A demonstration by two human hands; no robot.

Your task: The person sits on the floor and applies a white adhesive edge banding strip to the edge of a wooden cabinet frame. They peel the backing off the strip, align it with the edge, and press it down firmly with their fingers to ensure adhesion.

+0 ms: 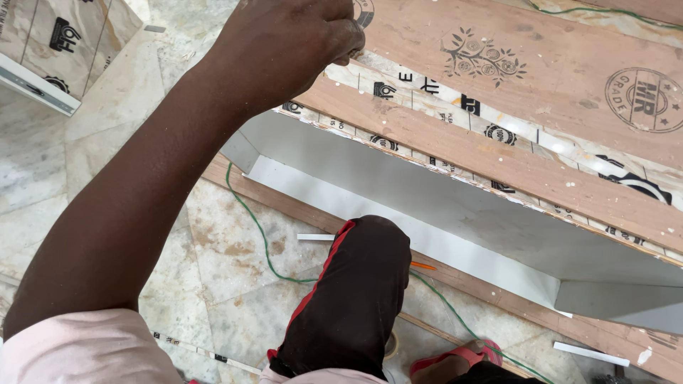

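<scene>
The left hand (284, 43), top centre of the frame, is clenched over the protective film strip (427, 96) on the plywood board (541, 171) — thin, limp, tearable, best pinched at its loose end.

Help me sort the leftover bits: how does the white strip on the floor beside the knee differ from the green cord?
The white strip is short, straight and flat, lying in one spot left of the knee; the green cord is thin, long and curving, running from the plywood board past the knee toward the lower right. The strip is white, the cord green. Both lie loose on the marble floor, clear of the left hand.
</scene>
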